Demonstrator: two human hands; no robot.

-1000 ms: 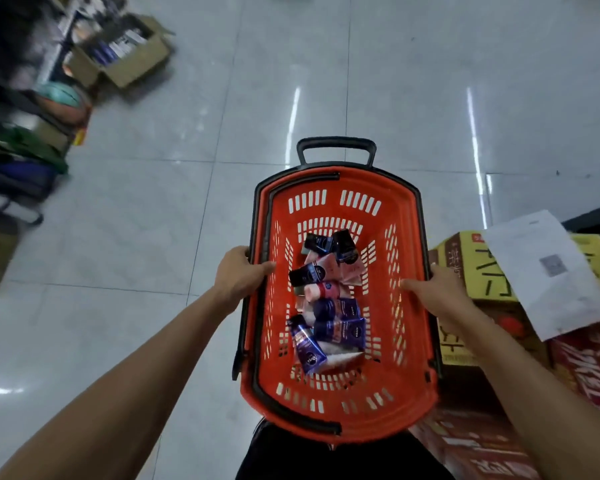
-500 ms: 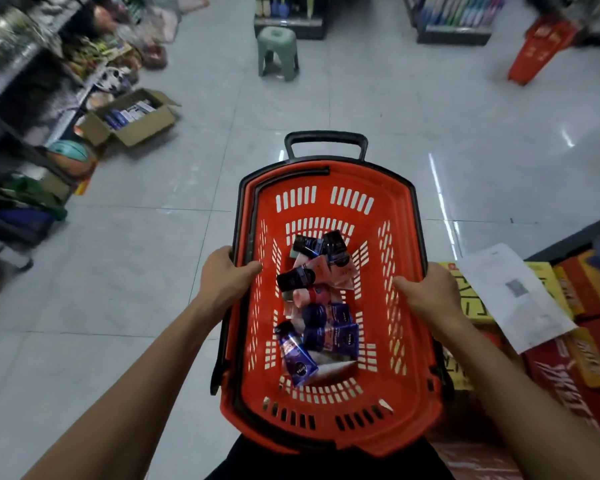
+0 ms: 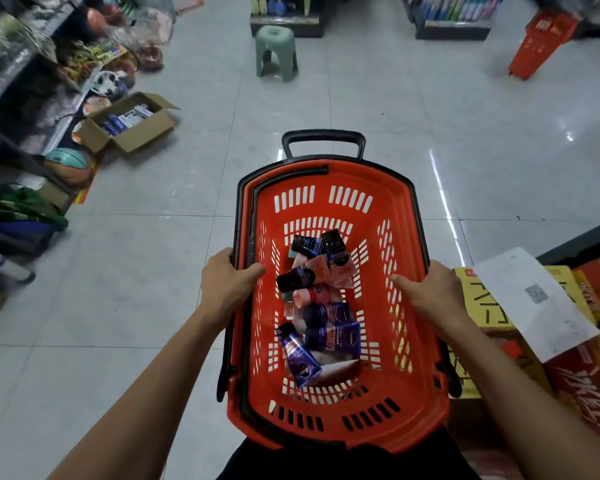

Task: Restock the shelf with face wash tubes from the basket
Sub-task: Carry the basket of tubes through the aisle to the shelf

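I carry the basket by its two long rims, and I judge this step to be the walk to the shelf, since no tube has left it. The tubes lie loose in a heap on the basket's floor, dark blue ones toward me, pink and black-capped ones farther off. To do this well I hold the basket level so the heap does not slide to one end, and I watch the floor ahead: a stool stands in the aisle and a cardboard box sits open at the left. Stacked cartons press close at my right, so I steer the basket clear of them

My left hand is clenched on the left rim, thumb hooked inside over the edge. My right hand grips the right rim the same way, thumb inside, other fingers hidden beyond the rim. Both forearms reach forward, converging on the basket, wrists straight
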